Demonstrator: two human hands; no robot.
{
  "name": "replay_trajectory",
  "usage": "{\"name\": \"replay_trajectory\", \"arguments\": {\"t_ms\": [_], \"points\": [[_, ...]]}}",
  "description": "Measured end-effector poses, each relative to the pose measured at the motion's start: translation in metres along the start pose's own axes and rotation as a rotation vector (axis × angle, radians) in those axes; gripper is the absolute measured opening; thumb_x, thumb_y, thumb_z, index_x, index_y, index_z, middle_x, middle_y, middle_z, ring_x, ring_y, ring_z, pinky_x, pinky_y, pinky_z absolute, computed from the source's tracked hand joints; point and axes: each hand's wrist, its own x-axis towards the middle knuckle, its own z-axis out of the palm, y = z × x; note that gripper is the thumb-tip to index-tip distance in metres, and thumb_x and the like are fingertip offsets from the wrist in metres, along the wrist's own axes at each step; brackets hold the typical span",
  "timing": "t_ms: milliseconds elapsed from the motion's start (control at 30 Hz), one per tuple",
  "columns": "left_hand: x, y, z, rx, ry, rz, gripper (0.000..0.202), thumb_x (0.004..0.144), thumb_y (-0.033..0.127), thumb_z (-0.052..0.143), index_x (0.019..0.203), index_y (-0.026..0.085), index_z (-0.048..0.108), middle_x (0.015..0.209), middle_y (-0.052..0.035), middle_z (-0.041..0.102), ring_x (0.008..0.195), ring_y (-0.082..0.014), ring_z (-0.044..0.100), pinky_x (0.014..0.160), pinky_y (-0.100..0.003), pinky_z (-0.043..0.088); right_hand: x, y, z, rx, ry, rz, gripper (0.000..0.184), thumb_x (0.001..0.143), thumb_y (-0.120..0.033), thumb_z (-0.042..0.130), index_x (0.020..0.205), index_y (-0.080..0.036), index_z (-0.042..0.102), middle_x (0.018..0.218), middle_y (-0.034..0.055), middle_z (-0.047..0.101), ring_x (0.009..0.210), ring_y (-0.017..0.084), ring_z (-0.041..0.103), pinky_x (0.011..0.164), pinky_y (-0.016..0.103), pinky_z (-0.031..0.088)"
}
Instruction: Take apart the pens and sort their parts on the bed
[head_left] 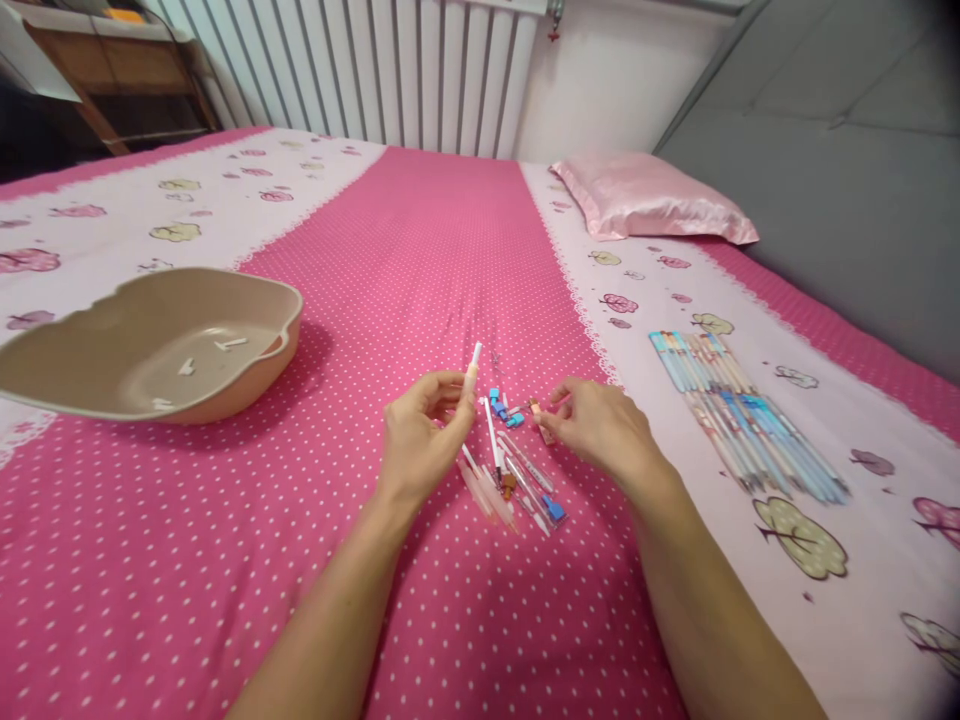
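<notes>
My left hand [420,435] is closed around a slim pale pen barrel [473,366], which points up and away with its white end on top. Thumb and fingers of my right hand [606,425] pinch a small clear pen cap with a brown-orange top [538,412], just above the bed. Between and below the hands lies a loose pile of pen parts: a white refill [492,435], translucent barrels [484,488], blue pieces [498,404], a brown piece [509,485] and a cap with a blue clip [553,508].
A beige basin [225,385] with several small white pieces inside stands at the left. On the right, several pens [750,420] lie in two rows on the patterned bedsheet [810,640]. Farther back are a pink pillow [652,195], a grey headboard [840,170] and a white radiator [390,80].
</notes>
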Motion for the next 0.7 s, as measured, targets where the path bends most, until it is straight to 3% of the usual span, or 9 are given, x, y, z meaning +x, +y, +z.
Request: {"name": "replay_trajectory", "arguments": {"t_ms": [100, 233, 300, 433, 500, 600, 700], "points": [[0.000, -0.002, 0.000, 0.009, -0.015, 0.005, 0.024, 0.074, 0.032, 0.062, 0.090, 0.013, 0.061, 0.078, -0.0066, 0.067, 0.072, -0.0173, 0.065, 0.064, -0.029, 0.053, 0.007, 0.003, 0.011, -0.027, -0.048, 0.007, 0.035, 0.073, -0.044, 0.058, 0.097, -0.019, 0.062, 0.087, 0.0097, 0.067, 0.077, 0.023, 0.062, 0.057, 0.028, 0.038], [0.000, -0.001, -0.001, 0.026, -0.022, -0.014, 0.024, 0.074, 0.031, 0.062, 0.089, 0.012, 0.061, 0.078, -0.0079, 0.068, 0.071, -0.0181, 0.066, 0.065, -0.031, 0.053, 0.014, 0.007, 0.017, 0.100, -0.059, -0.021, 0.022, 0.071, -0.027, 0.059, 0.090, -0.018, 0.066, 0.077, 0.0072, 0.067, 0.069, 0.019, 0.061, 0.058, 0.027, 0.039], [-0.001, 0.001, -0.002, 0.024, -0.036, -0.022, 0.024, 0.074, 0.031, 0.062, 0.089, 0.012, 0.062, 0.078, -0.0079, 0.068, 0.070, -0.0179, 0.065, 0.064, -0.030, 0.053, 0.015, 0.008, 0.015, 0.329, -0.011, -0.047, 0.024, 0.072, -0.026, 0.059, 0.092, -0.016, 0.066, 0.074, 0.0060, 0.066, 0.066, 0.017, 0.060, 0.059, 0.027, 0.041], [-0.002, 0.004, -0.001, 0.029, -0.124, -0.020, 0.023, 0.075, 0.031, 0.061, 0.088, 0.011, 0.063, 0.078, -0.0074, 0.068, 0.067, -0.0160, 0.064, 0.060, -0.027, 0.051, 0.008, 0.000, 0.002, 1.073, 0.048, -0.139, 0.036, 0.070, -0.032, 0.065, 0.101, -0.014, 0.062, 0.081, 0.0048, 0.065, 0.070, 0.014, 0.060, 0.062, 0.027, 0.046], [-0.003, 0.004, 0.000, 0.046, -0.182, -0.009, 0.024, 0.077, 0.031, 0.060, 0.089, 0.011, 0.064, 0.078, -0.0073, 0.068, 0.067, -0.0153, 0.064, 0.059, -0.025, 0.050, 0.004, -0.007, -0.004, 1.332, 0.085, -0.161, 0.037, 0.068, -0.035, 0.068, 0.098, -0.016, 0.062, 0.082, 0.0032, 0.064, 0.070, 0.013, 0.059, 0.061, 0.025, 0.047], [-0.004, 0.003, 0.001, 0.078, -0.263, 0.013, 0.024, 0.079, 0.032, 0.057, 0.091, 0.012, 0.064, 0.078, -0.0072, 0.068, 0.068, -0.0148, 0.063, 0.058, -0.024, 0.048, -0.001, -0.013, -0.010, 1.489, 0.169, -0.176, 0.033, 0.067, -0.034, 0.070, 0.095, -0.019, 0.062, 0.083, 0.0011, 0.063, 0.070, 0.010, 0.059, 0.058, 0.022, 0.047], [-0.005, 0.002, 0.002, 0.114, -0.310, 0.040, 0.025, 0.080, 0.033, 0.056, 0.092, 0.013, 0.064, 0.078, -0.0073, 0.069, 0.067, -0.0145, 0.063, 0.056, -0.023, 0.046, -0.002, -0.015, -0.011, 1.508, 0.203, -0.184, 0.033, 0.067, -0.034, 0.070, 0.096, -0.020, 0.061, 0.089, 0.0016, 0.063, 0.073, 0.011, 0.060, 0.056, 0.021, 0.047]]}}
